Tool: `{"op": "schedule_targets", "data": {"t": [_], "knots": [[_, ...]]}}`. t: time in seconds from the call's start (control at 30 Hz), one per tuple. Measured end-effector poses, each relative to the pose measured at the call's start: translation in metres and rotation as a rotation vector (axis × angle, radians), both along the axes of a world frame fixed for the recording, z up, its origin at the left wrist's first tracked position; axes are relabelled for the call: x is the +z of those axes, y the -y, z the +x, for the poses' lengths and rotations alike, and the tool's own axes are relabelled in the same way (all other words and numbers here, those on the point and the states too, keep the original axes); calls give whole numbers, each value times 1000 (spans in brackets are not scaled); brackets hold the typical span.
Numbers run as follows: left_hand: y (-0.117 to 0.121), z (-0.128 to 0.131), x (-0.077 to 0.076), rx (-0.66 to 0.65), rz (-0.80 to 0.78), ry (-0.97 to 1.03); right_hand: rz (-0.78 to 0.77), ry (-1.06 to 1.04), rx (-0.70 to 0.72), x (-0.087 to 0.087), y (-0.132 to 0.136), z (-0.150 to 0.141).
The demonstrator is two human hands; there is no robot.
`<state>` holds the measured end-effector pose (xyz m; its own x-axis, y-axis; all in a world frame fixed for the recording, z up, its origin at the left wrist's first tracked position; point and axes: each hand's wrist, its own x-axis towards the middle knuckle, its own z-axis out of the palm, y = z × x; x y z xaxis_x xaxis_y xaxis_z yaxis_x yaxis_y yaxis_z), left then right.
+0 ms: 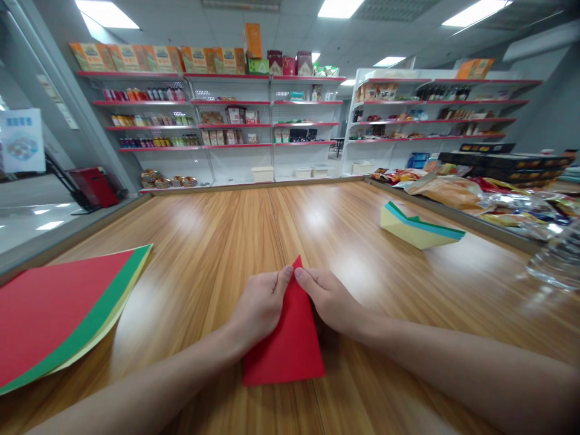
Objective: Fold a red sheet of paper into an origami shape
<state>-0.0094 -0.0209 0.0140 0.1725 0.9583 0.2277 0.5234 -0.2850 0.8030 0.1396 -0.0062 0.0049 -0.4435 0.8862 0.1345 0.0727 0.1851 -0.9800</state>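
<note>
A folded sheet of red paper [290, 350] lies in front of me, its pointed tip facing away and its wider end near me. My left hand [263, 302] grips its left edge close to the tip, thumb on top. From the other side my right hand [333, 299] pinches the right edge, its thumb almost meeting the left one. The fingers under the paper are hidden. Farther off to the right stands a folded paper boat [419, 226] in yellow, blue and green, apart from both hands.
A stack of coloured paper [67, 302], red on top with green and yellow beneath, lies at left on the wooden table [217, 235]. A clear container [559, 260] stands at the right edge. Snack packets [453, 193] and black boxes [512, 166] are piled beyond the right side. Stocked shelves [231, 125] line the back.
</note>
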Motion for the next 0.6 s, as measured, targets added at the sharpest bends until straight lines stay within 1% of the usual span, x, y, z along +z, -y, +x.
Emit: {"op": "schedule_targets", "data": {"t": [0.1,0.13,0.2,0.27,0.3,0.37,0.43,0.5,0.6], "knots": [[-2,-1,0,-58,-82,106,-99,28,28,-2,4,-2],[-3,-1,-1,-64,-105,155,-100,25,18,-2,3,-2],[-6,-2,-5,-69,-167,284,-39,7,-30,-3,-1,0],[-8,-3,-8,-111,-303,470,39,-6,-80,-4,-8,3],[-9,-3,-9,-160,-398,572,69,-2,-107,-5,-13,5],[-8,-4,-10,-313,-586,765,116,45,-147,-6,-20,10],[-6,-5,-8,-476,-697,899,179,115,-184,-6,-25,14],[-4,-6,-5,-581,-748,974,250,182,-216,-5,-27,16],[-3,-8,-4,-596,-741,1032,312,227,-223,-4,-25,16]]}}
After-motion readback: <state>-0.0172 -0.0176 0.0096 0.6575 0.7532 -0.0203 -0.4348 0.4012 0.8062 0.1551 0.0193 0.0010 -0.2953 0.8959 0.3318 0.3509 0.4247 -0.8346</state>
